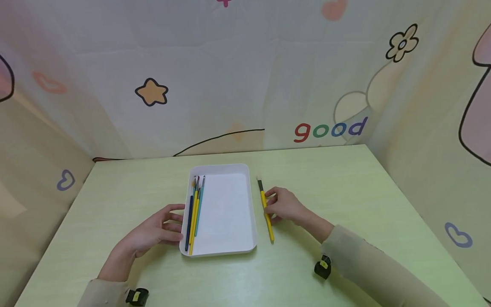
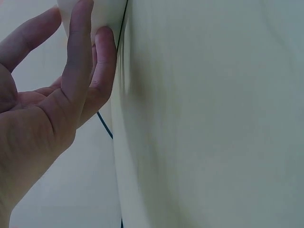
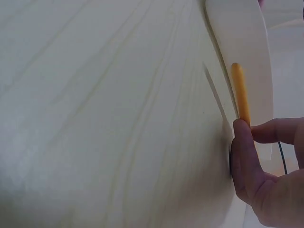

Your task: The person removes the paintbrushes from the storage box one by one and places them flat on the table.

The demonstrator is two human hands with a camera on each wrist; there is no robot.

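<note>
A white tray (image 1: 226,213) stands on the table, with several paintbrushes (image 1: 194,213) in navy, yellow and teal along its left side, bristles toward the far end. My left hand (image 1: 155,230) rests its fingertips against the tray's left outer wall; the left wrist view shows the fingers (image 2: 78,42) touching that wall, slightly bent. To the right of the tray, my right hand (image 1: 284,204) pinches a yellow paintbrush (image 1: 270,228) with a dark ferrule and pale bristles pointing away. In the right wrist view the rounded handle end (image 3: 241,90) sticks out past the fingertips.
The pale green table (image 1: 345,187) runs back to a printed cloth (image 1: 230,85) hung behind and at both sides. Small black devices (image 1: 323,267) are worn at the sleeve cuffs.
</note>
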